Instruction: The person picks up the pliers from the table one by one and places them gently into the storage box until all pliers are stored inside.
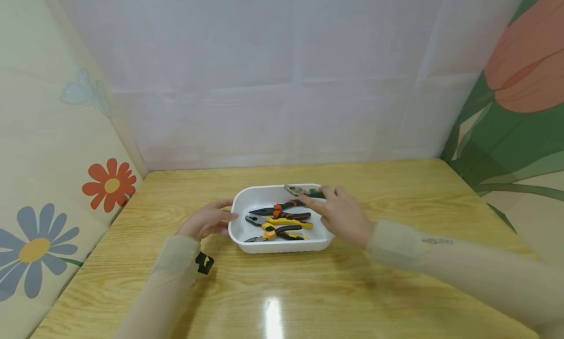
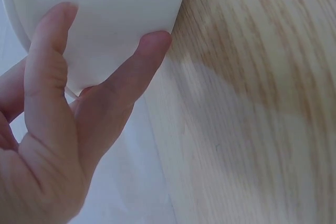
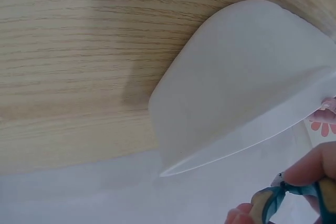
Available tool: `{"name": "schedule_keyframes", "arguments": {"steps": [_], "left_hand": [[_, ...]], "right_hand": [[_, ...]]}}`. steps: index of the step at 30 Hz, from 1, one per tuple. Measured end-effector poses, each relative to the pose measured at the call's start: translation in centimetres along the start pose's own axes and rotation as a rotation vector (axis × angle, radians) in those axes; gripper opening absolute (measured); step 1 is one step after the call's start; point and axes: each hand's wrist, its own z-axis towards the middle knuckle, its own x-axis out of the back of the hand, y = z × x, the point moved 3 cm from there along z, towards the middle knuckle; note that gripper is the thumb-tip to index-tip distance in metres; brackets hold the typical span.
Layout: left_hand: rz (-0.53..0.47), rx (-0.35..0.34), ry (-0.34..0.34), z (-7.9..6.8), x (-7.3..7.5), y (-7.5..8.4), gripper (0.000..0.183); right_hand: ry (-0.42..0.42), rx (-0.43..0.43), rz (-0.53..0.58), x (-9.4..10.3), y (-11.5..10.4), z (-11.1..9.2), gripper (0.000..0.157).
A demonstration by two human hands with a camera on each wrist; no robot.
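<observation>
A white plastic tray [image 1: 282,247] sits on the table. The left hand [image 1: 207,221] holds its left end, one fingertip showing over the rim; in the left wrist view, fingers press the outer wall. Above the far right rim, the right hand [image 1: 345,216] grips pliers [image 1: 296,189] by their green handles, jaws pointing left. In the right wrist view the pliers' handles [image 3: 275,198] look teal and tan. Inside the tray lie long-nose pliers [image 1: 279,211] with orange-and-black handles, yellow-handled pliers [image 1: 288,222] and yellow-and-black pliers [image 1: 277,232], side by side.
The wood-grain table [image 1: 273,280] extends around the tray. A white sheet [image 1: 282,84] hangs behind it, with flower-printed panels at left and right. A small black-and-yellow thing [image 1: 204,263] shows beside the left wrist.
</observation>
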Motion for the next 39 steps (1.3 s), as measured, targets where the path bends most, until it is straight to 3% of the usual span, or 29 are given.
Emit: {"name": "schedule_keyframes", "arguments": {"steps": [10, 21, 32, 39], "left_hand": [[0.006, -0.002, -0.001, 0.1, -0.1, 0.1, 0.060], [0.016, 0.003, -0.001, 0.4, 0.0, 0.0, 0.059], [0.018, 0.021, 0.003, 0.4, -0.1, 0.1, 0.059], [0.023, 0.036, 0.014, 0.2, -0.1, 0.1, 0.059]], "right_hand": [[-0.017, 0.012, -0.009, -0.4, -0.1, 0.5, 0.061], [0.021, 0.060, -0.029, -0.9, -0.5, 1.2, 0.062], [-0.023, 0.069, -0.062, -1.5, -0.9, 1.6, 0.060], [-0.067, 0.102, -0.140, -1.7, -1.4, 1.9, 0.062]]}}
